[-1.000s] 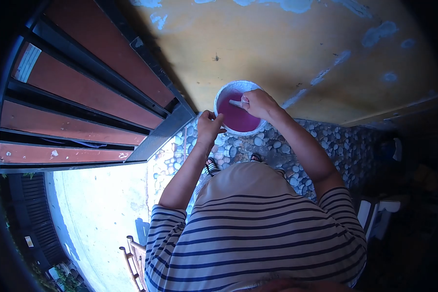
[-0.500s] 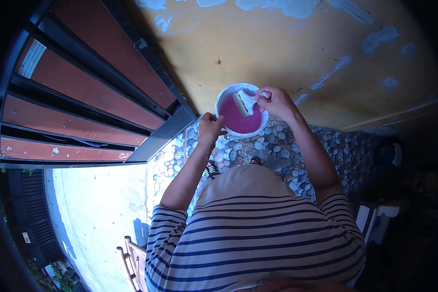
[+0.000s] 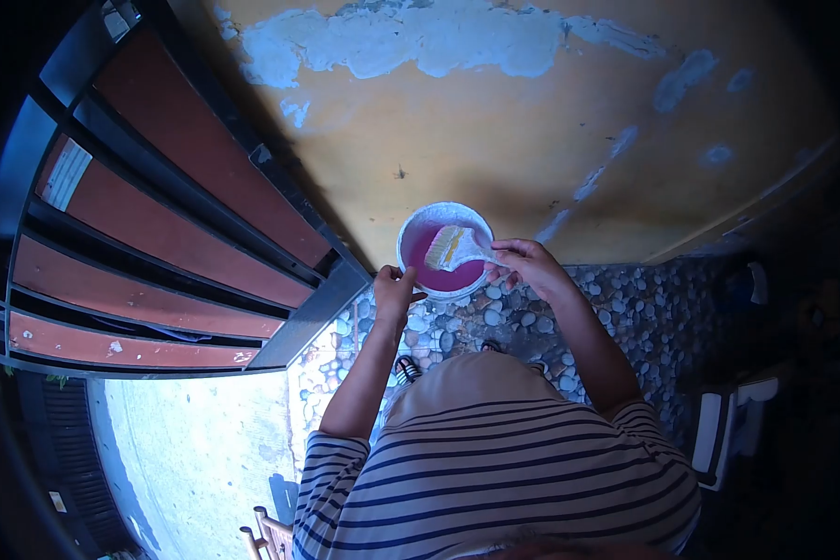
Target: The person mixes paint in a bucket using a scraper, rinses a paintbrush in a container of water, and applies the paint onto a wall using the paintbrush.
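A white bucket (image 3: 483,226) with pink liquid (image 3: 427,245) inside hangs in front of my body. My left hand (image 3: 394,293) is closed on its left rim, the thumb at the edge. In my right hand (image 3: 530,269) is the handle of a wide white paintbrush (image 3: 467,246). The brush is tilted over the bucket's opening, its pale bristles toward the left inner wall. Whether the bristle tips touch the liquid I cannot tell.
Ahead stands a yellow wall (image 3: 495,140) with white patches (image 3: 392,42). On the left is a dark-framed gate (image 3: 224,233) with reddish panels. Pebble-patterned tiles (image 3: 532,322) lie underfoot. A wooden chair-like piece (image 3: 273,532) is at lower left, white objects (image 3: 714,434) at lower right.
The paintbrush has turned flatter, its bristles now toward the left of the bucket. My view has tilted up, so bucket and hands appear lower and more of the wall shows.
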`<state>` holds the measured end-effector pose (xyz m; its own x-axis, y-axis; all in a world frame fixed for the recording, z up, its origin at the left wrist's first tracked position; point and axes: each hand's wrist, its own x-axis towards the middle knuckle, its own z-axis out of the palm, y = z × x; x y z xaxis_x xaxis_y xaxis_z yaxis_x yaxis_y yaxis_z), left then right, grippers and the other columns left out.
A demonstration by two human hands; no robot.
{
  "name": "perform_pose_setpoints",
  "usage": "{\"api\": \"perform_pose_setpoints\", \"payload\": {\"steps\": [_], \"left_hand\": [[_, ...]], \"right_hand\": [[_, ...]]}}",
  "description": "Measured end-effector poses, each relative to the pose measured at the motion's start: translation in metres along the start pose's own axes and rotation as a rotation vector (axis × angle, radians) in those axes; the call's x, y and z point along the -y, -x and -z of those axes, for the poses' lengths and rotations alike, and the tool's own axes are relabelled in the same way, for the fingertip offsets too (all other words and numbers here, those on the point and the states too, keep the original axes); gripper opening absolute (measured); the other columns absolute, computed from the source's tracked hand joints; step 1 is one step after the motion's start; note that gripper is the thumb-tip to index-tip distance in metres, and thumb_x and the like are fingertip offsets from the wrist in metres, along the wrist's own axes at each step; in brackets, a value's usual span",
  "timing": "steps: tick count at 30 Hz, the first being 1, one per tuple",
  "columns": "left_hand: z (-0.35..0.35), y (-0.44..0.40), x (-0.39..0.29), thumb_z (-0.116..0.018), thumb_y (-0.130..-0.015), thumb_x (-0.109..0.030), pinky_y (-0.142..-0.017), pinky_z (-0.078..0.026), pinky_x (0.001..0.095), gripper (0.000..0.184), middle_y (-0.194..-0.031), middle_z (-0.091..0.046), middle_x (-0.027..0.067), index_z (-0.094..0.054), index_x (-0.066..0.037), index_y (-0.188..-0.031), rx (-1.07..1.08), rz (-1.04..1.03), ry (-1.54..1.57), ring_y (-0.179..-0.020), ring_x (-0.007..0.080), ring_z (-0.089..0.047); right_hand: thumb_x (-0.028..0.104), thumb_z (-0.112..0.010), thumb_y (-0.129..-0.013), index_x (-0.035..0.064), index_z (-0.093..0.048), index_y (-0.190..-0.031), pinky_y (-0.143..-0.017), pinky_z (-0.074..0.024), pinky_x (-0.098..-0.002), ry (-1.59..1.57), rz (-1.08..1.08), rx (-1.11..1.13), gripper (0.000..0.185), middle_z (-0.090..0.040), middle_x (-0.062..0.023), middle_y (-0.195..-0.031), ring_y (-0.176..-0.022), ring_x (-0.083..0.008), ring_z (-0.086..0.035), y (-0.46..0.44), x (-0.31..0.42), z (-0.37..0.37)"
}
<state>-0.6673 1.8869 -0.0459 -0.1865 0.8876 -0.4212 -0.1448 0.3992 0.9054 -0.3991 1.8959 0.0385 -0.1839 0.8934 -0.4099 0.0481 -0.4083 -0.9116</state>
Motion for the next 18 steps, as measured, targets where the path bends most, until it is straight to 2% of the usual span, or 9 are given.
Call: {"api": "perform_pose_setpoints", "payload": {"steps": [2, 3, 8, 10, 16, 18], "left_hand": [[0.0, -0.004, 0.001, -0.068, -0.092, -0.013, -0.063, -0.067, 0.0404, 0.022, -0.086, -0.057, 0.0096, -0.051, 0.0, -0.089, 0.005, 0.009, 0.004, -0.077, 0.0217, -0.068], [0.001, -0.006, 0.002, -0.069, -0.09, -0.014, -0.06, -0.067, 0.0394, 0.024, -0.088, -0.058, 0.0113, -0.051, 0.002, -0.089, -0.005, 0.007, -0.005, -0.077, 0.0223, -0.068], [0.006, -0.012, -0.001, -0.069, -0.088, -0.014, -0.057, -0.066, 0.0372, 0.025, -0.091, -0.061, 0.0141, -0.052, 0.004, -0.09, 0.002, 0.003, 0.007, -0.077, 0.0226, -0.069], [0.008, -0.013, -0.005, -0.069, -0.088, -0.014, -0.057, -0.066, 0.037, 0.025, -0.091, -0.061, 0.0141, -0.052, 0.004, -0.09, 0.012, 0.007, -0.007, -0.077, 0.0225, -0.069], [0.014, -0.021, -0.022, -0.069, -0.089, -0.014, -0.057, -0.066, 0.0356, 0.024, -0.089, -0.062, 0.0132, -0.052, 0.003, -0.089, 0.04, 0.018, -0.037, -0.075, 0.0214, -0.068], [0.017, -0.025, -0.027, -0.066, -0.09, -0.012, -0.064, -0.067, 0.0388, 0.022, -0.091, -0.06, 0.0138, -0.052, 0.005, -0.094, 0.09, 0.015, -0.062, -0.078, 0.0238, -0.069]], "right_hand": [[0.015, -0.058, -0.102, -0.0043, -0.055, -0.132, -0.058, -0.0524, -0.0268, -0.017, -0.033, 0.081, 0.036, -0.072, -0.0156, -0.104, -0.084, -0.0186, -0.072, 0.0, -0.01, 0.001], [0.012, -0.056, -0.102, -0.0051, -0.054, -0.134, -0.056, -0.0492, -0.0257, -0.048, -0.039, 0.107, 0.037, -0.07, -0.0131, -0.1, -0.082, -0.0155, -0.068, 0.003, -0.011, -0.001], [0.006, -0.05, -0.101, -0.003, -0.052, -0.134, -0.052, -0.0398, -0.0229, -0.192, -0.123, 0.029, 0.034, -0.064, -0.0107, -0.101, -0.074, -0.0117, -0.057, 0.012, -0.021, -0.019], [0.008, -0.053, -0.101, -0.0006, -0.05, -0.135, -0.051, -0.0368, -0.0207, -0.18, -0.038, -0.034, 0.035, -0.061, -0.0082, -0.098, -0.072, -0.0088, -0.053, 0.018, -0.025, -0.029], [0.015, -0.059, -0.103, 0.001, -0.049, -0.138, -0.049, -0.0329, -0.0189, -0.187, 0.039, -0.013, 0.039, -0.057, -0.0025, -0.091, -0.063, -0.0036, -0.045, 0.026, -0.023, -0.053], [0.016, -0.059, -0.103, 0.0015, -0.05, -0.138, -0.049, -0.0323, -0.0191, -0.216, 0.035, -0.052, 0.039, -0.057, -0.0015, -0.09, -0.061, -0.0035, -0.044, 0.028, -0.023, -0.061]]}}
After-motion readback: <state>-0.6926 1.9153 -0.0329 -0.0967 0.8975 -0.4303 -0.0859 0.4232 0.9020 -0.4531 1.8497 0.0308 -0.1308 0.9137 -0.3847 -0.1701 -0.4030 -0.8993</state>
